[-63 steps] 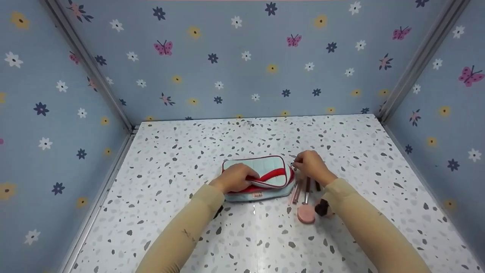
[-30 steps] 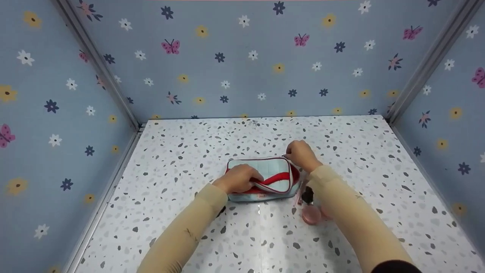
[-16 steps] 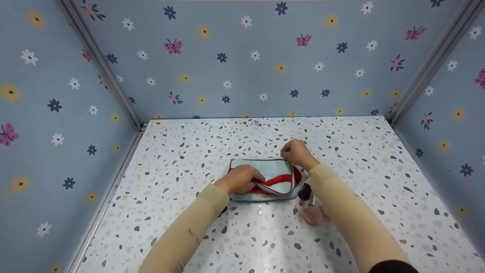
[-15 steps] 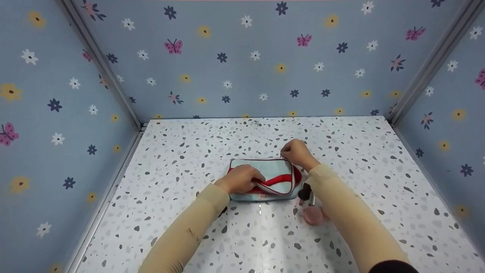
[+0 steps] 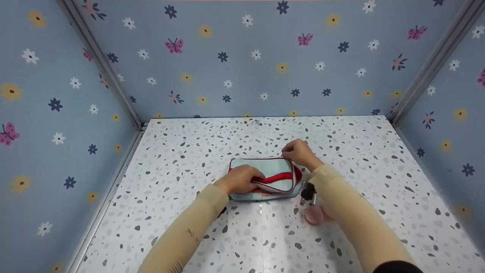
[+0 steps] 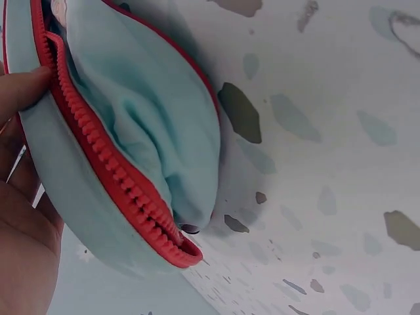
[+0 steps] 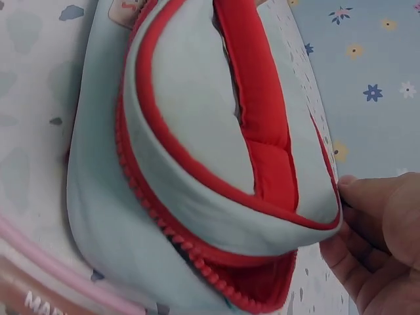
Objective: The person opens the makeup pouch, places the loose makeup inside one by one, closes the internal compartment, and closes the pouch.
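Observation:
A pale blue cosmetic pouch (image 5: 271, 165) with red trim and a red zip lies on the speckled table, its zip open along the front and right side. My left hand (image 5: 240, 179) grips the lid's front edge, thumb on top; in the left wrist view the parted red zip teeth (image 6: 108, 157) show beside it. At the rear right corner my right hand (image 5: 301, 153) pinches the zipper pull, mostly hidden by the fingers. In the right wrist view thumb and forefinger (image 7: 367, 197) meet at that corner, beside the red band (image 7: 259, 98) on the lid.
Right of the pouch, partly under my right sleeve, lie a makeup brush with a dark head (image 5: 308, 191), a round pink compact (image 5: 313, 215) and slim pink items. Blue flowered panels (image 5: 242, 57) wall the table (image 5: 189, 151) at the back and both sides.
My right hand has moved from the pouch's right side back and left to the rear corner, then stayed almost still. The left hand keeps its grip on the lid.

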The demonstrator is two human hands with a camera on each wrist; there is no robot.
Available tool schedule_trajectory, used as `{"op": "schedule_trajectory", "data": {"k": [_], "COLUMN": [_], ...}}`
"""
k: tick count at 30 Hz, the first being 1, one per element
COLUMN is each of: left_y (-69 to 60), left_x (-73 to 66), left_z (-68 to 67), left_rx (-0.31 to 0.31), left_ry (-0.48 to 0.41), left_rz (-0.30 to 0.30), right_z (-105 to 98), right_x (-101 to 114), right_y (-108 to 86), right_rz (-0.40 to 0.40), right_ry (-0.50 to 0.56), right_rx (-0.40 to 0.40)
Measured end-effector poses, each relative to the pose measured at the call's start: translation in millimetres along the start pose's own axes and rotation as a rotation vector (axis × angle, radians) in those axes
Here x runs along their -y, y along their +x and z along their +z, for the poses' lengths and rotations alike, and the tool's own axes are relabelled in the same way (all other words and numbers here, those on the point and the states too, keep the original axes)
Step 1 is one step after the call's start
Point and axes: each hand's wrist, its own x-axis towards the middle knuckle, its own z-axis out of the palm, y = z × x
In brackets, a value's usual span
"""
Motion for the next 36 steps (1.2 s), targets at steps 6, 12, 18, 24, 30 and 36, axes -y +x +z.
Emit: {"op": "schedule_trajectory", "data": {"k": [6, 12, 18, 24, 30, 36], "left_y": [-4.6, -16.8, -28.6, -37.4, -45.8, -51.6], "left_x": [3.8, 11.0, 21.7, 31.4, 36.6, 37.9], "left_z": [-0.3, -6.9, -11.9, -10.9, -9.8, -9.0], "left_rx": [0.008, -0.020, -0.054, -0.063, -0.071, -0.078], "left_ry": [-0.035, -0.081, -0.108, -0.116, -0.135, -0.148], "left_rz": [-0.071, -0.103, -0.140, -0.154, -0.192, -0.243], "right_z": [-12, -17, -16, -15, -11, -6], "right_x": [-8, -5, -1, -5, -12, -22], "right_y": [-9.2, -26.0, -43.3, -57.5, -68.4, -75.8], "right_rz": [-0.015, -0.066, -0.134, -0.155, -0.168, -0.134], "right_ry": [-0.003, 0.001, 0.031, 0.057, -0.004, -0.039], "right_rx": [0.016, 0.033, 0.037, 0.032, 0.050, 0.069]}}
